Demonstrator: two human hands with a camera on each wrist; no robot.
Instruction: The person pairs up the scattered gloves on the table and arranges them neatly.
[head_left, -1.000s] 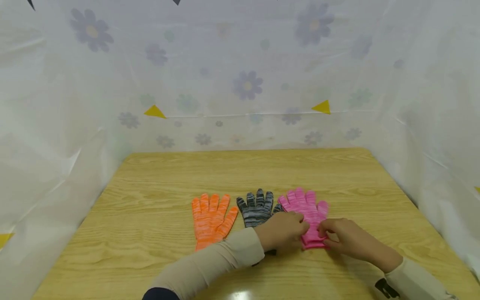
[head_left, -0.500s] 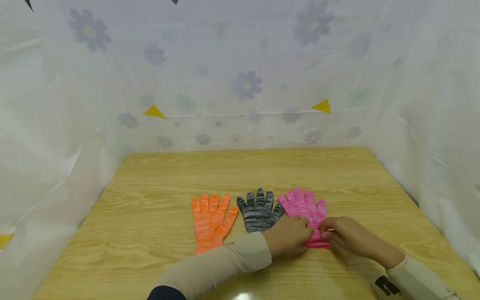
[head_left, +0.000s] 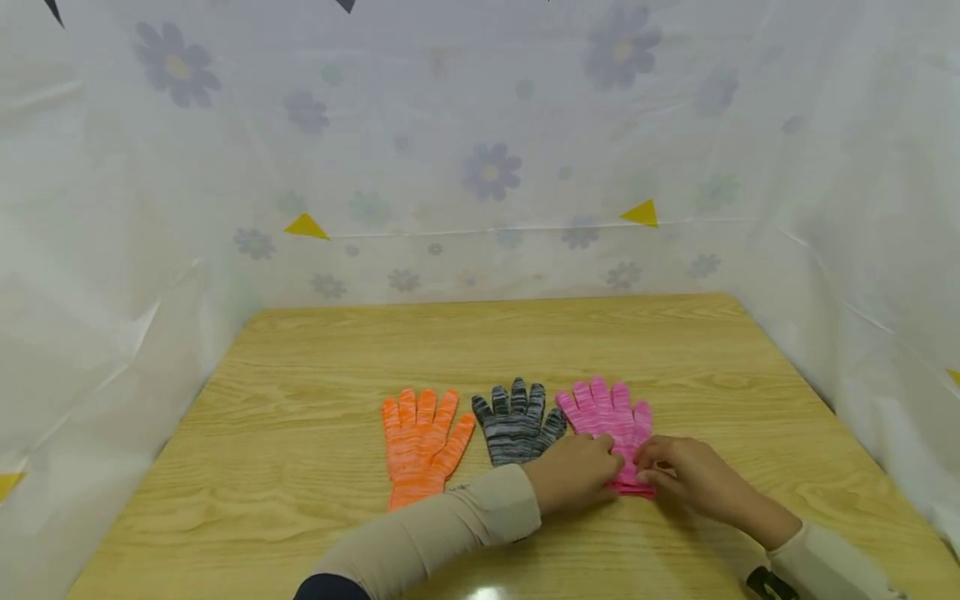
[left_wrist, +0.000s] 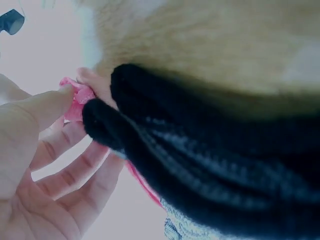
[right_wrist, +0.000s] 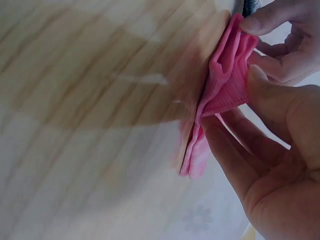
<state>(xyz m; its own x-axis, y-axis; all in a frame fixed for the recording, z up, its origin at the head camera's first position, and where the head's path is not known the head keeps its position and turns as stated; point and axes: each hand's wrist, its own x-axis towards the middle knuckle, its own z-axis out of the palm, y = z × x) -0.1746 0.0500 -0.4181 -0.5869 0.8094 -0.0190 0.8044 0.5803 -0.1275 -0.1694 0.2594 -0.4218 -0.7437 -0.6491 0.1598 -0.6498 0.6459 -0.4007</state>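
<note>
A pink knit glove (head_left: 603, 417) lies palm-down or palm-up, I cannot tell which, with its fingers pointing away. My left hand (head_left: 573, 473) pinches the left side of its cuff, and my right hand (head_left: 693, 479) pinches the right side. Close up in the right wrist view, the pink cuff (right_wrist: 227, 87) is bunched and raised between thumb and fingers. A grey-and-black glove (head_left: 517, 425) lies to the left, its lower part hidden by my left hand and sleeve. In the left wrist view its dark cuff (left_wrist: 120, 130) stands in front of my left fingers.
An orange glove (head_left: 420, 446) lies left of the grey one, its cuff partly under the left sleeve (head_left: 442, 533). The wooden table (head_left: 480, 342) is bounded by white flowered sheeting (head_left: 420, 150) at the back and sides.
My left hand has moved slightly right and nearer to me, down to the pink cuff, uncovering the grey glove's thumb. My right hand has stayed nearly in place at the cuff.
</note>
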